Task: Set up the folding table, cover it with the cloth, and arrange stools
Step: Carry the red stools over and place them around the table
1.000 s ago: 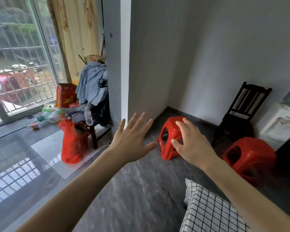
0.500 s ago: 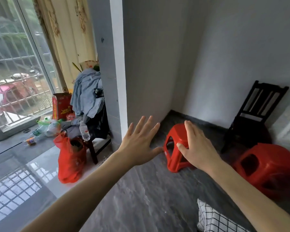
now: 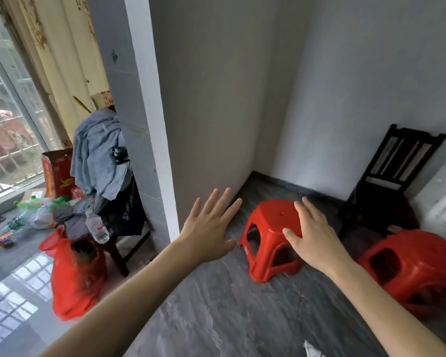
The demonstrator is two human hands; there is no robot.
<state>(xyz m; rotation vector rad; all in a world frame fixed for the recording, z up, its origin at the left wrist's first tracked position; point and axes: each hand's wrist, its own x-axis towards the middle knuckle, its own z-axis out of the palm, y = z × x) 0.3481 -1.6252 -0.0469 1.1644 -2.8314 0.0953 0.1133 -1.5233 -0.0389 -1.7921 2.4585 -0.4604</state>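
The grey wall partition [image 3: 204, 104] fills the centre of my view, with the dark marbled floor [image 3: 216, 305] running below it to the corner. Right of the corner stands a black wooden chair [image 3: 386, 191]. At the right edge, a stack of red stools [image 3: 417, 274] sits on the floor. At the left, a red plastic bag [image 3: 75, 276] stands beside a chair draped with grey-blue clothing [image 3: 98, 153]. A single red stool [image 3: 271, 238] stands upright on the floor between the partition and the black chair, near the corner. My right hand [image 3: 312, 235] is extended over the single stool's right side, fingers straight and slightly spread; I cannot tell whether it touches the seat. My left hand [image 3: 211, 228] is extended left of that stool, fingers straight and fanned apart, holding nothing. A clear plastic bottle [image 3: 97, 228] is tilted above the red bag.
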